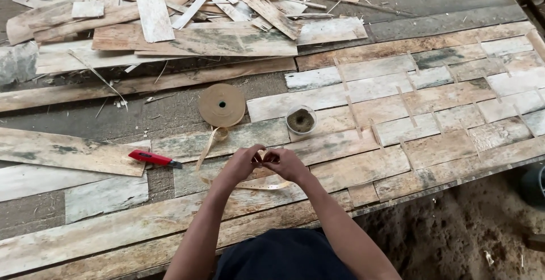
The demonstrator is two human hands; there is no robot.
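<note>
Big worktable (170,109) of grey boards fills most of the view, w/ a sheet of patched veneer strips (431,109) laid across its right half, pieces joined edge to edge & thin tape strips across the seams. Loose pile of veneer offcuts (170,24) heaped at the far left of the table, well apart from the hands. Dirt floor (471,234) shows at lower right, past the table edge.

Roll of brown paper tape (222,104) lies flat near centre; its loose tail runs down toward the hands. Small round cup (301,120) w/ dark contents sits just right of the roll, on the veneer. Red utility knife (153,158) lies left of the hands, blade end pointing right, not touched.

Left hand (241,163) & right hand (285,163) meet close together over the veneer, fingers pinched shut on the tape strip (261,184), which curls below them on the wood.
</note>
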